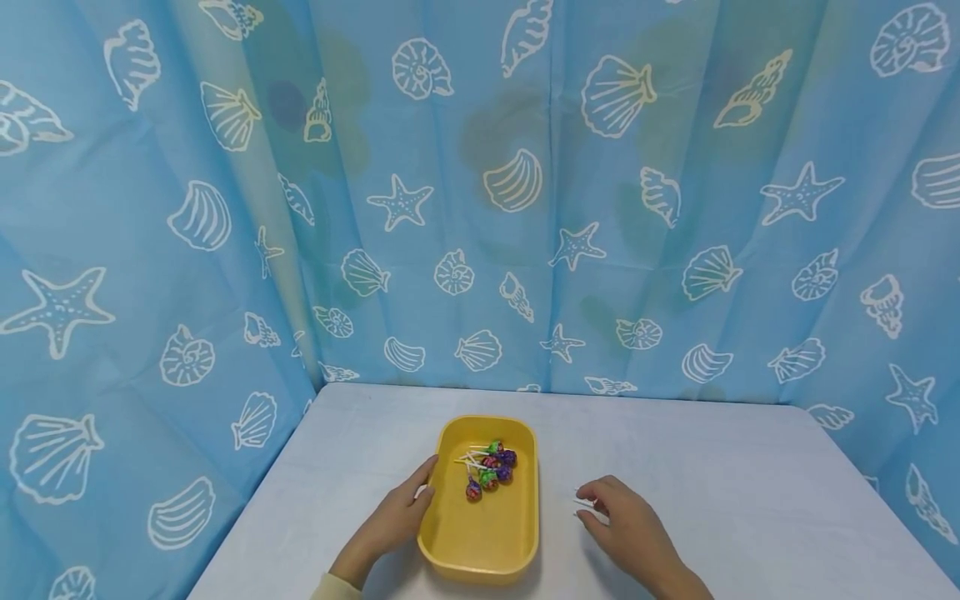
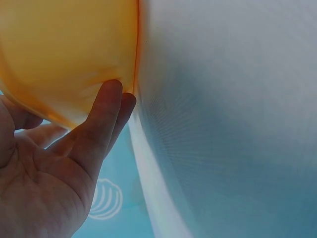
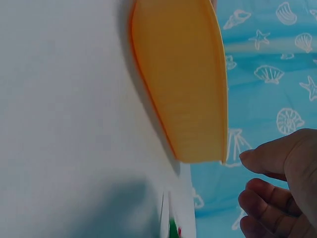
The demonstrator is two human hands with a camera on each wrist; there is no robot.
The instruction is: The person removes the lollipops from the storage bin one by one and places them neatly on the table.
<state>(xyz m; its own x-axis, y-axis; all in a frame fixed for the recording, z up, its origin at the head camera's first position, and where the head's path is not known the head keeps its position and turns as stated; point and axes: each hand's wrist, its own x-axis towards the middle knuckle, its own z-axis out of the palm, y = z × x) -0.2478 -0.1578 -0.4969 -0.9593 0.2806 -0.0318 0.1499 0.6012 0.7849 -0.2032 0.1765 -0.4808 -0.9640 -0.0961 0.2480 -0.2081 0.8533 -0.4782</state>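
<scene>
A yellow rectangular bin (image 1: 478,533) stands on the table, with several lollipops (image 1: 489,478) in green, purple and red wrappers inside, their white sticks mostly pointing left. At its left side is my left hand (image 1: 396,518); in the left wrist view, extended fingers (image 2: 101,116) touch the outer wall. My right hand (image 1: 628,527) is low over the table, to the right of the bin. White sticks (image 1: 583,502) show by its fingertips. From the right wrist, thumb and fingers (image 3: 257,198) are apart with nothing between them, and lollipops (image 3: 172,225) lie on the table below.
The table has a white cloth (image 1: 750,500). A blue curtain (image 1: 465,225) printed with white shells and starfish hangs behind it and along the left side.
</scene>
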